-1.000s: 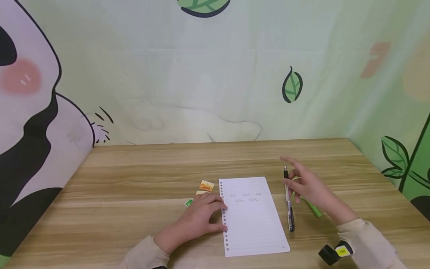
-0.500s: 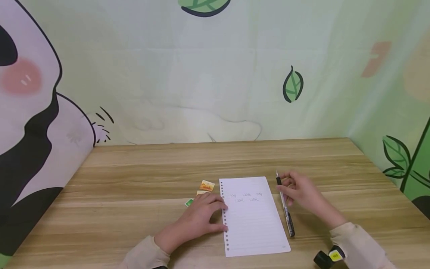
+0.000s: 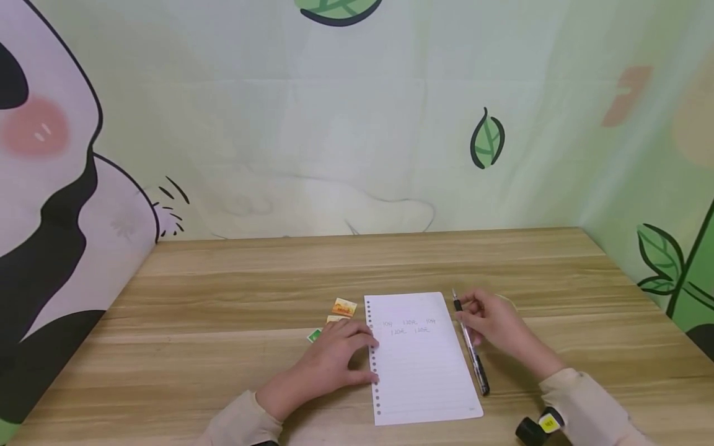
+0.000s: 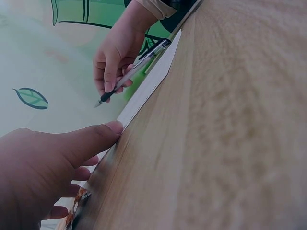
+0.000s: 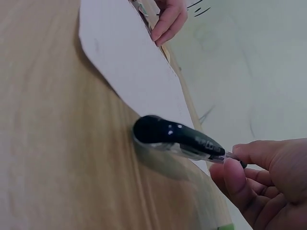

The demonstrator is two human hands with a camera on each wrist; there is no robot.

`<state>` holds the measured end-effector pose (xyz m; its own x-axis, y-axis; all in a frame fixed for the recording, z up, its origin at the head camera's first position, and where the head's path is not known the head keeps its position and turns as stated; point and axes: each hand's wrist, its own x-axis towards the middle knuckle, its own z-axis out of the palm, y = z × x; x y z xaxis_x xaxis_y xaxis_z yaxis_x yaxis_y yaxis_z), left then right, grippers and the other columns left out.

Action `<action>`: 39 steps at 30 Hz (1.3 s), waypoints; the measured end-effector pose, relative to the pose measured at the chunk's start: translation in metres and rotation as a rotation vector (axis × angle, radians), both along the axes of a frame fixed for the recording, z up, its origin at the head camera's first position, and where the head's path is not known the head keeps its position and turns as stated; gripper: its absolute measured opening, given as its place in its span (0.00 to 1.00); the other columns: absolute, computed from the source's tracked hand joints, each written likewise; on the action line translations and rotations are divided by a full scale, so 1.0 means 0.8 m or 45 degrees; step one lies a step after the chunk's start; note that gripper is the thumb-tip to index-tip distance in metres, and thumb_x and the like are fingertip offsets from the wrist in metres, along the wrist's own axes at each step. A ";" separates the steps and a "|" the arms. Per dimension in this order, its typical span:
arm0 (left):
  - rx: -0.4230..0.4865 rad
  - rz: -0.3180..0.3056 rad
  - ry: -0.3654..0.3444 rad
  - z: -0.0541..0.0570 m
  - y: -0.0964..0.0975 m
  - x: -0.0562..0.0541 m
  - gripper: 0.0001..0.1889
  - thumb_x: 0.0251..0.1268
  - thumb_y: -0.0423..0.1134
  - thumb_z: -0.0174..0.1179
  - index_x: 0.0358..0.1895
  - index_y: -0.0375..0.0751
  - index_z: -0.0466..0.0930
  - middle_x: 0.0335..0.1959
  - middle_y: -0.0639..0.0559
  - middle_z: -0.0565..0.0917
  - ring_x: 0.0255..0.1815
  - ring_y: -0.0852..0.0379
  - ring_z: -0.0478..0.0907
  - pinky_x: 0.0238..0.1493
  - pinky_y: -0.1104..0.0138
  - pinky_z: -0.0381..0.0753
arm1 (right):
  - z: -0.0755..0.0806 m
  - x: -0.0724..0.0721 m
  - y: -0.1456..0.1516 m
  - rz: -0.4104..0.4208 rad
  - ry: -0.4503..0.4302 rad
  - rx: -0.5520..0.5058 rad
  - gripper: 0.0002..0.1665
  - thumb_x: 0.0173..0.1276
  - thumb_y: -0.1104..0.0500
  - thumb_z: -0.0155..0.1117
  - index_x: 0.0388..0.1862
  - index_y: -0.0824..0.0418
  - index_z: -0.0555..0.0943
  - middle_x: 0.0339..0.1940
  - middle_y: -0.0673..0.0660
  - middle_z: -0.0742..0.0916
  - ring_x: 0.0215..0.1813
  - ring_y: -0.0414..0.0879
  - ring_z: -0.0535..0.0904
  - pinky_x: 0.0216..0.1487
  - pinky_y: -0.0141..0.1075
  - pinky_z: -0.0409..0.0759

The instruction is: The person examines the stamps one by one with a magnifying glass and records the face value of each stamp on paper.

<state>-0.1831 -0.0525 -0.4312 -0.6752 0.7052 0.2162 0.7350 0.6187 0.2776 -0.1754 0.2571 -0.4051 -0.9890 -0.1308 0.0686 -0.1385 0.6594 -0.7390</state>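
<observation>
A white sheet of lined, hole-punched paper with two rows of handwriting lies on the table. My left hand rests at its punched left edge, thumb and fingertips touching the margin, fingers loosely bent. Beside the sheet's right edge, my right hand pinches a clear-barrelled pen near its black grip between thumb and fingers. The pen's bare tip points away toward the wall, and its black end slants back along the paper. In the right wrist view, the pen's dark end looms large over the table.
Small orange stamp-like pieces and a green one lie left of the sheet, partly under the left hand. A green object sits behind the right hand, mostly hidden from the head view. A printed backdrop stands behind the table.
My right hand has drawn back and left with the pen, its extended index finger folding in to the grip. The pen now lies nearer the sheet. My left hand has stayed put.
</observation>
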 end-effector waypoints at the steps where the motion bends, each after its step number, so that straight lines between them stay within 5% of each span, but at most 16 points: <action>1: -0.002 0.001 -0.003 0.000 0.000 0.000 0.24 0.51 0.56 0.69 0.49 0.49 0.82 0.52 0.55 0.79 0.59 0.53 0.72 0.65 0.56 0.68 | -0.001 0.000 0.000 -0.010 -0.005 0.008 0.20 0.66 0.64 0.62 0.53 0.74 0.72 0.28 0.57 0.82 0.18 0.40 0.74 0.18 0.31 0.75; 19: -0.003 0.001 -0.005 0.000 0.000 0.000 0.24 0.51 0.56 0.69 0.49 0.49 0.82 0.52 0.54 0.79 0.60 0.53 0.72 0.66 0.55 0.68 | -0.010 -0.001 -0.007 -0.042 0.001 0.165 0.16 0.64 0.65 0.63 0.48 0.74 0.76 0.19 0.52 0.80 0.14 0.39 0.74 0.14 0.27 0.69; 39: -0.017 0.000 -0.008 0.000 0.000 0.000 0.25 0.51 0.57 0.69 0.50 0.49 0.81 0.53 0.54 0.79 0.60 0.52 0.72 0.67 0.55 0.68 | -0.012 0.001 -0.010 -0.074 -0.023 0.204 0.21 0.64 0.64 0.63 0.53 0.74 0.75 0.17 0.52 0.79 0.12 0.39 0.73 0.13 0.29 0.73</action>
